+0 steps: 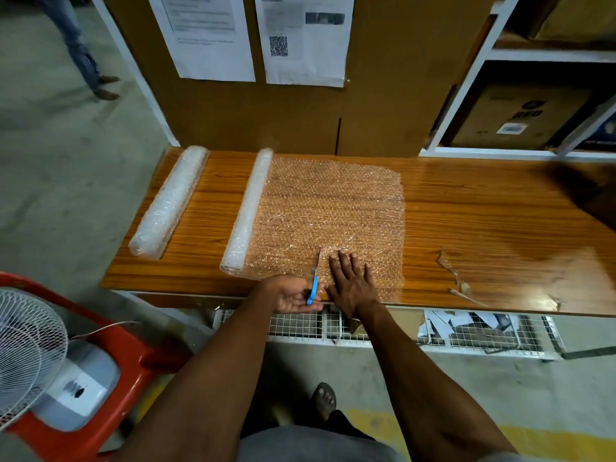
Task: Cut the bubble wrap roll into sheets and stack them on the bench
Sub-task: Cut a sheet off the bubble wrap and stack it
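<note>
Head view: left hand (293,293) grips scissors (314,280), blades pointing away along the cut line; right hand (351,283), fingers flat, presses the bubble wrap sheet (330,208) just right.

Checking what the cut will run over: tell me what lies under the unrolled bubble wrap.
Under the clear unrolled bubble wrap sheet only the brown wood-grain bench top shows through. The flat right hand hides the patch beneath it.

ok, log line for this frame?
phase: cutting start | left hand: holds scissors, blades at near edge | right hand: flat on unrolled bubble wrap | spare roll: untouched
</note>
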Motion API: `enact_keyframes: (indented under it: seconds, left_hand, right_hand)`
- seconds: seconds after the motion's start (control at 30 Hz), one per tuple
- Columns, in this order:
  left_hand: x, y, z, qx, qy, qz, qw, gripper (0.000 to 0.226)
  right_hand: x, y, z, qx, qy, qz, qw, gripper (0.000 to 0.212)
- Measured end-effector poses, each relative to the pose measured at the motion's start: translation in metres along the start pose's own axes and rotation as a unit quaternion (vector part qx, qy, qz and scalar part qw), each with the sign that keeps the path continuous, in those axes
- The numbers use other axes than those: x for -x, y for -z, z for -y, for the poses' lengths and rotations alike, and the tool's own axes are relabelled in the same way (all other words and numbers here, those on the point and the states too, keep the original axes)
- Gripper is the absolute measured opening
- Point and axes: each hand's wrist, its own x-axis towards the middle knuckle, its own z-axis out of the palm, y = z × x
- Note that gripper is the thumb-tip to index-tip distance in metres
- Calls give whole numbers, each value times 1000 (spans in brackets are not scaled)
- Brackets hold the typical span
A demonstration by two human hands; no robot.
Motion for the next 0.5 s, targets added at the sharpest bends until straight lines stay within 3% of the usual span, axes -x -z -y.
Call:
enact_keyframes:
  seconds: [0.5]
  left_hand:
    - [0,-2,-33,14,-15,12,1000,14]
  right_hand:
    - [-2,6,2,-12,-11,21,1000,78]
